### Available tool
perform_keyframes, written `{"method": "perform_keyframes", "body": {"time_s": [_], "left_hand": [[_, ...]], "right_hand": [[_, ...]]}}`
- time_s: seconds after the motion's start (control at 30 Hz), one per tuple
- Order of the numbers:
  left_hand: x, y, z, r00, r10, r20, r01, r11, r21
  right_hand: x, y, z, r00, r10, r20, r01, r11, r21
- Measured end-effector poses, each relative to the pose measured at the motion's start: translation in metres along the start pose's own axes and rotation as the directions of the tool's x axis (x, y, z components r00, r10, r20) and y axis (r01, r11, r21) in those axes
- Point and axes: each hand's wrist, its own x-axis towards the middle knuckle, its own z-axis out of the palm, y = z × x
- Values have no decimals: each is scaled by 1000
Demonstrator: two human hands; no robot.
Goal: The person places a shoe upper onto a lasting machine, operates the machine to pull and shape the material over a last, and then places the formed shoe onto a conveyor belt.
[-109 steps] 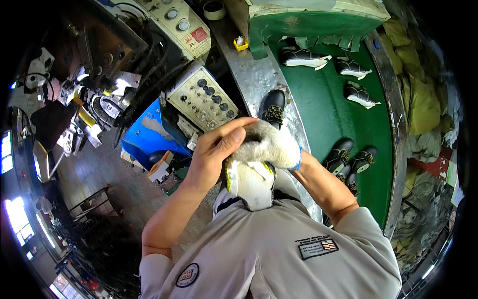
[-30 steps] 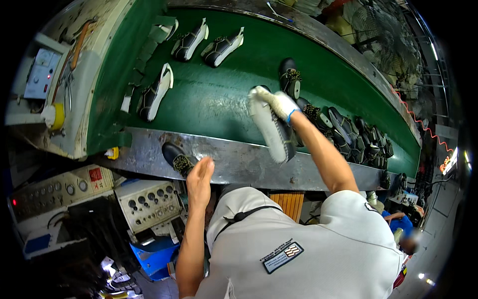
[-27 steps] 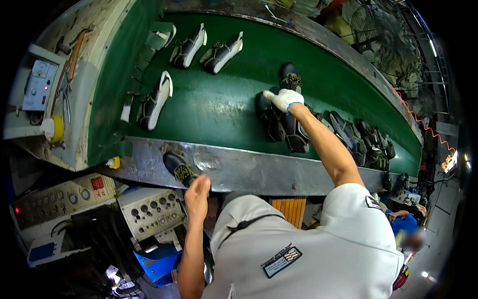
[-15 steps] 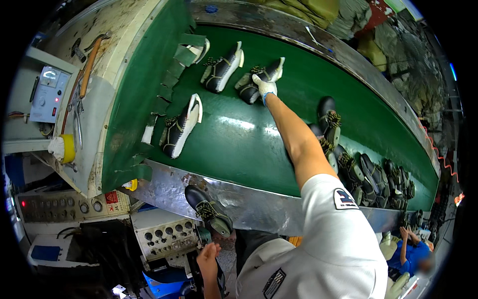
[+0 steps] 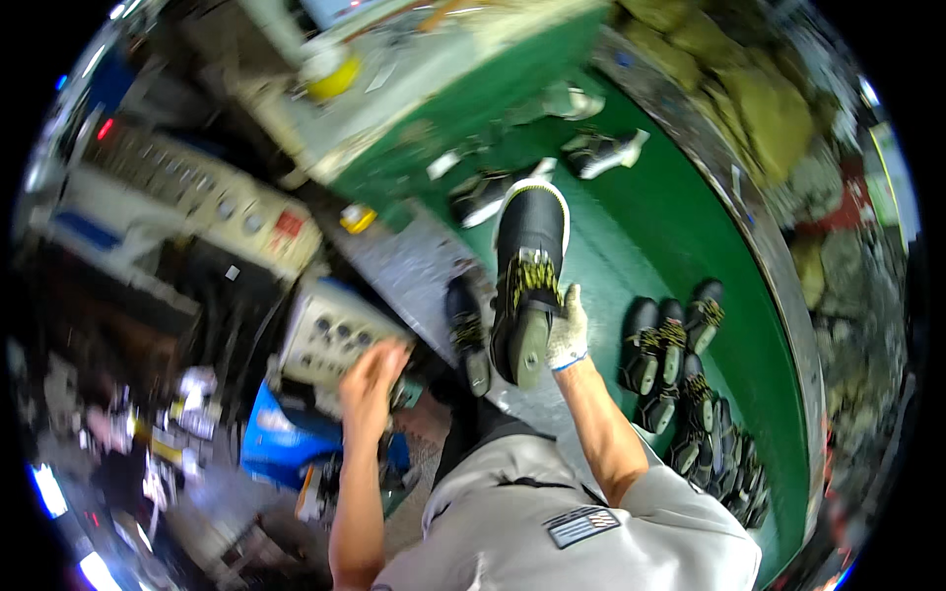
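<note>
A black shoe [image 5: 531, 236] with yellow-and-black laces, a pale rim round its toe and a grey-green block at its heel end is held up before me. My right hand [image 5: 569, 333], in a white knit glove, grips it from the right side near the heel, thumb up; its other fingers are partly hidden behind the shoe. Bare, my left hand [image 5: 374, 372] hangs to the left of the shoe with loosely stretched, slightly blurred fingers and nothing in it. Between them, another black shoe [image 5: 465, 330] rests on the metal ledge [image 5: 409, 271].
On the green belt [image 5: 645, 241], several black shoes [image 5: 695, 409] crowd the right side. Another pale-soled shoe [image 5: 603, 151] lies at the far end. A panel with dark knobs [image 5: 335, 330] stands beside my left hand. Sacks [image 5: 734, 79] line the far edge.
The view has swung round to the left. My right hand has lifted the shoe off the belt and brought it nearer. My left hand has risen and its fingers have loosened.
</note>
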Motion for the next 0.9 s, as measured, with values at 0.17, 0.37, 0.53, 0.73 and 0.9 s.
{"method": "perform_keyframes", "body": {"time_s": [0.17,0.37,0.53,0.73,0.9], "left_hand": [[19,26,-73,985,141,-97,-156,974,-166],[-57,6,-224,932,-34,-362,-72,958,-277],[-89,-51,-299,886,-92,-455,-222,777,-589],[-109,-64,-343,756,-24,-654,-527,569,-631],[-114,-50,-368,517,75,-852,-478,852,-215]], "right_hand": [[-8,155,49,973,190,130,-104,866,-489],[-16,291,113,871,487,-66,-378,578,-723],[-11,375,119,825,558,-90,-437,528,-728],[0,450,134,773,601,-203,-552,481,-681],[17,495,132,782,609,-135,-465,424,-777]]}}
